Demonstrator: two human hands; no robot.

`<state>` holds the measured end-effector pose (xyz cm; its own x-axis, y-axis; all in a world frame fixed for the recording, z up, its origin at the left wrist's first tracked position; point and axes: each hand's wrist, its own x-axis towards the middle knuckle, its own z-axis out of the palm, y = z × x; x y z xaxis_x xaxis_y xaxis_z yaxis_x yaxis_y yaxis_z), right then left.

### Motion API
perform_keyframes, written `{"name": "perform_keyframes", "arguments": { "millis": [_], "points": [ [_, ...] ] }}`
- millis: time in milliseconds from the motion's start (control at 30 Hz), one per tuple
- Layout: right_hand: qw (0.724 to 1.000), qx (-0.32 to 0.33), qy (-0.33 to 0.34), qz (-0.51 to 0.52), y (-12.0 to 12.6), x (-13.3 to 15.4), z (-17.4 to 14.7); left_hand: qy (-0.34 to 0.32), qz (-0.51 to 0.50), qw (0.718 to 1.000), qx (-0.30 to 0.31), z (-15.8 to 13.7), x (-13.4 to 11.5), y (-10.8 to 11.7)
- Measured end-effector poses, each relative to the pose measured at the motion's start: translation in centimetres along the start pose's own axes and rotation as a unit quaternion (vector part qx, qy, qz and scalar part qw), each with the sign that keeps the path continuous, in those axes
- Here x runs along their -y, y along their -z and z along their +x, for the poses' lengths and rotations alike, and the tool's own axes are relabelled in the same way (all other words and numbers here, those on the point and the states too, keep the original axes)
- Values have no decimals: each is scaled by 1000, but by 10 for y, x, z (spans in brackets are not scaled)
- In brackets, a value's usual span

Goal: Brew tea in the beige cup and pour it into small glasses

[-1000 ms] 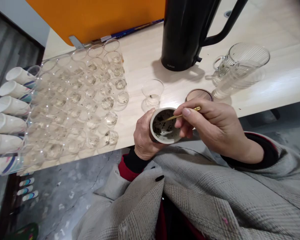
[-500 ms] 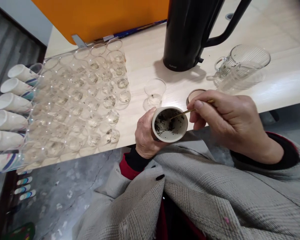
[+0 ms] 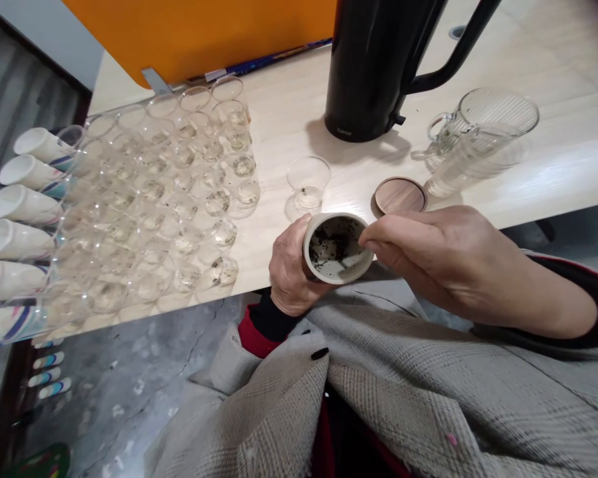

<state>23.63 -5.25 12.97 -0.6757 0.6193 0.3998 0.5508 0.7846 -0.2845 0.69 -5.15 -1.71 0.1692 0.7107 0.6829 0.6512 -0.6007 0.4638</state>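
My left hand [image 3: 292, 272] is wrapped round a pale ceramic jar [image 3: 345, 269] at the table's front edge, its mouth tilted toward me. Dark loose tea leaves [image 3: 331, 242] cling to the inside and lie at the bottom. My right hand [image 3: 443, 265] is closed in a pinch at the jar's right rim. The thin gold-coloured spoon it held half a second ago is now hidden by the fingers and jar. A round wooden lid [image 3: 401, 196] lies just beyond my right hand. One clear plastic cup [image 3: 309, 178] with a few leaves stands behind the jar.
Rows of clear plastic cups [image 3: 154, 199] with leaves fill the table's left side, beside printed paper cups [image 3: 20, 239]. A black kettle [image 3: 373, 73] stands at the back. Glass cups [image 3: 478, 143] are at right. An orange panel [image 3: 204, 40] borders the far side.
My right hand has moved left and closer to the jar, its fingertips now at the rim. The spoon has gone out of sight and the wooden lid is uncovered. My left hand stays put.
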Motion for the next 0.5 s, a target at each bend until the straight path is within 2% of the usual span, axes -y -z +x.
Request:
{"name": "perform_keyframes", "arguments": {
  "millis": [100, 167, 267, 367, 433, 500],
  "points": [
    [990, -14, -85, 114, -4, 0, 1, 1, 9, 1000, -1, 0, -1, -1],
    [964, -23, -165, 208, -9, 0, 2, -12, 7, 1000, -20, 0, -1, -2],
    [893, -44, -278, 352, -19, -1, 4, -37, 2, 998, -50, 2, -1, -3],
    [814, -76, -338, 466, -28, -3, 5, -37, -5, 998, -57, 4, -2, -3],
    [780, -105, -352, 506, -30, -3, 4, -30, -8, 998, -57, 6, -3, -2],
    [767, -146, -356, 513, -29, -2, 2, -19, -8, 998, -51, 6, -4, 0]
  ]
}}
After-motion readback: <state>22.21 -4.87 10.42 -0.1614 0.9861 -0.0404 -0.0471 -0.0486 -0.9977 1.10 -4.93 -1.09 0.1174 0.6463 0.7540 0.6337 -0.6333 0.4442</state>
